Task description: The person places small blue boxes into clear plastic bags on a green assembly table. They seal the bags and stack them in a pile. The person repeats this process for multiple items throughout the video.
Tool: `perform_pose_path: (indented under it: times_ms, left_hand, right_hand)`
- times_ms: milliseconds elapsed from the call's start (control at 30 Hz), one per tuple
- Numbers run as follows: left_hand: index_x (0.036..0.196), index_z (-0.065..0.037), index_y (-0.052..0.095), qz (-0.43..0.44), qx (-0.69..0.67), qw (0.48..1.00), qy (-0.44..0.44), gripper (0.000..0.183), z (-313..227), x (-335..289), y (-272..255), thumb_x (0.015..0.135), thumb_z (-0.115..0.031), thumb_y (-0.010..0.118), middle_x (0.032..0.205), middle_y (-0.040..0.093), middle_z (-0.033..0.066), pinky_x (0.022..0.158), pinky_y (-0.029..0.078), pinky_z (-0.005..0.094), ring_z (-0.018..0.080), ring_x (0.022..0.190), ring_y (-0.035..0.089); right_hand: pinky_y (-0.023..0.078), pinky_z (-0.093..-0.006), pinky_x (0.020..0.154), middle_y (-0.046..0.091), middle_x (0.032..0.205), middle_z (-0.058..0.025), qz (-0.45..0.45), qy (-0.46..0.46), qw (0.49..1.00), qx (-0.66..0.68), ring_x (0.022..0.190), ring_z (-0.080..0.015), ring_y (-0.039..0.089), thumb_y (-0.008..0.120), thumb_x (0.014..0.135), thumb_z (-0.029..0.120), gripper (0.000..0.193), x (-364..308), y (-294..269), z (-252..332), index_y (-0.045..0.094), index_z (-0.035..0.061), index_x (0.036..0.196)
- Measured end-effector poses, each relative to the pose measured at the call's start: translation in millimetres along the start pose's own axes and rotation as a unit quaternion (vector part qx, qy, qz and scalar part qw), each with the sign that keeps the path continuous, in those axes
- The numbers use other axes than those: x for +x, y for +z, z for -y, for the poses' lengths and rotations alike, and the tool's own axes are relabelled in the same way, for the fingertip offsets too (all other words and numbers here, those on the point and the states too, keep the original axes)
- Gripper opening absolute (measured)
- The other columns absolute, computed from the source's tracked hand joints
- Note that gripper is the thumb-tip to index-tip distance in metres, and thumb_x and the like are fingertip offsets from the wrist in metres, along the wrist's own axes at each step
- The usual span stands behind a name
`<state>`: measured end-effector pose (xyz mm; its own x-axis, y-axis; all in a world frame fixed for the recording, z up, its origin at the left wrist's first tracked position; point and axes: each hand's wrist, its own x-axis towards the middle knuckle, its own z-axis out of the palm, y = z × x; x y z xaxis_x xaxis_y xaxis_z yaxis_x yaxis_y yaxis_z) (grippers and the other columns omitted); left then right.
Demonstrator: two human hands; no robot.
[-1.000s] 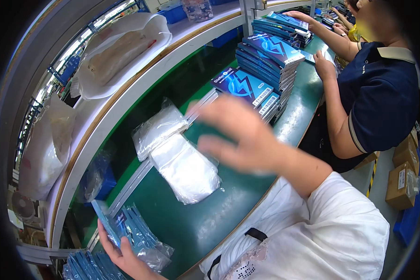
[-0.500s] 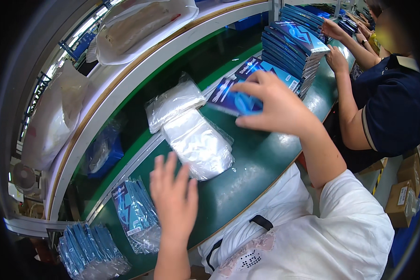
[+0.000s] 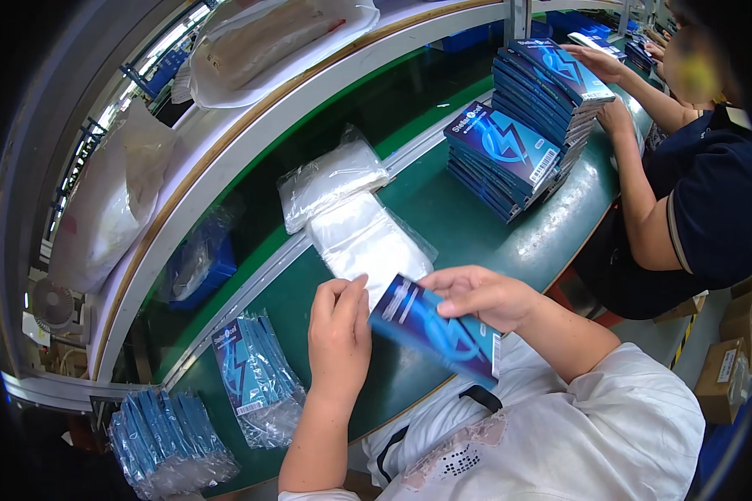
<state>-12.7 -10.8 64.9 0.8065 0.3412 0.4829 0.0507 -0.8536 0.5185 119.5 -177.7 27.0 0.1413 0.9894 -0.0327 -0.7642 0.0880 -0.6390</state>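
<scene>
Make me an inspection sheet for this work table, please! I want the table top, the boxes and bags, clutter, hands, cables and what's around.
Surface: green table, shiny, crossed by a metal strip.
Boxes and bags: one blue box in hand; clear bags lie mid-table; box stacks at the far right, the rear one taller; bagged boxes in two groups at the left.
Clutter: blue bin with loose plastic; white sacks at upper left.
Left hand: fingers curled beside the clear bags; touching or not, can't tell.
Right hand: grips the blue box, thumb on top.
Cables: nothing seen.
Surroundings: another person at right; cardboard boxes; small fan at left.
</scene>
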Motion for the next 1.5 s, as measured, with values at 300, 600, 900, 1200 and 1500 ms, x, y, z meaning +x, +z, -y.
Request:
perform_pose_path:
  times_ms: [300, 600, 900, 1200, 1500]
  left_hand:
    - [0.091, -0.001, 0.068, -0.001, -0.019, 0.999, -0.027, 0.013, 12.2, -2.9, -5.4, 0.08, 0.003, 0.064, 0.088, 0.057, 0.0091, 0.064, 0.047, 0.0278, 0.0203, 0.077, 0.059]
    - [0.097, 0.004, 0.067, -0.009, -0.401, 0.865, -0.301, 0.014, 13.7, -5.9, 5.6, 0.085, -0.002, 0.064, 0.084, 0.066, 0.0104, 0.069, 0.05, 0.0218, 0.0125, 0.073, 0.063]
    - [0.094, 0.006, 0.064, 0.014, -0.159, 0.974, -0.158, 0.011, 6.2, -10.3, -0.3, 0.084, 0.003, 0.06, 0.082, 0.063, 0.0088, 0.067, 0.052, 0.0235, 0.013, 0.073, 0.064]
    - [0.124, 0.007, 0.045, -0.006, -0.331, 0.911, -0.244, 0.041, -11.0, -23.6, 7.4, 0.088, -0.005, 0.061, 0.084, 0.064, 0.0088, 0.069, 0.05, 0.0235, 0.0101, 0.079, 0.06]
    - [0.123, 0.005, 0.047, -0.116, -0.622, 0.664, -0.397, 0.036, 0.4, -16.4, 3.6, 0.088, -0.003, 0.053, 0.107, 0.06, 0.0134, 0.083, 0.052, 0.0357, 0.0229, 0.095, 0.061]
  right_hand:
    - [0.053, -0.0301, 0.084, 0.058, 0.118, -0.0204, -0.021, 0.023, 0.999, 0.009, 0.098, -0.0194, 0.064, 0.065, 0.082, 0.004, 0.067, 23.0, 10.5, 0.4, 0.03, -0.0094, 0.137]
    - [0.054, -0.0286, 0.081, 0.062, 0.112, -0.0156, -0.068, 0.046, 0.995, -0.054, 0.094, -0.0169, 0.065, 0.062, 0.084, 0.004, 0.052, 3.6, -2.5, 6.1, 0.042, -0.0097, 0.13]
    - [0.05, -0.0283, 0.084, 0.061, 0.111, -0.0145, -0.163, -0.068, 0.979, -0.101, 0.096, -0.0156, 0.061, 0.061, 0.086, 0.005, 0.049, 9.1, -0.4, -4.0, 0.042, -0.0092, 0.128]
    - [0.049, -0.0223, 0.066, 0.064, 0.079, -0.005, -0.281, -0.206, 0.934, -0.078, 0.071, -0.0082, 0.06, 0.07, 0.082, 0.008, 0.013, 13.0, 25.4, -23.3, 0.058, 0.002, 0.081]
    - [0.047, -0.0269, 0.058, 0.061, 0.074, -0.0065, -0.074, -0.191, 0.862, -0.464, 0.063, -0.0104, 0.059, 0.075, 0.077, 0.034, 0.074, 10.0, 40.8, -12.5, 0.041, 0.0054, 0.136]
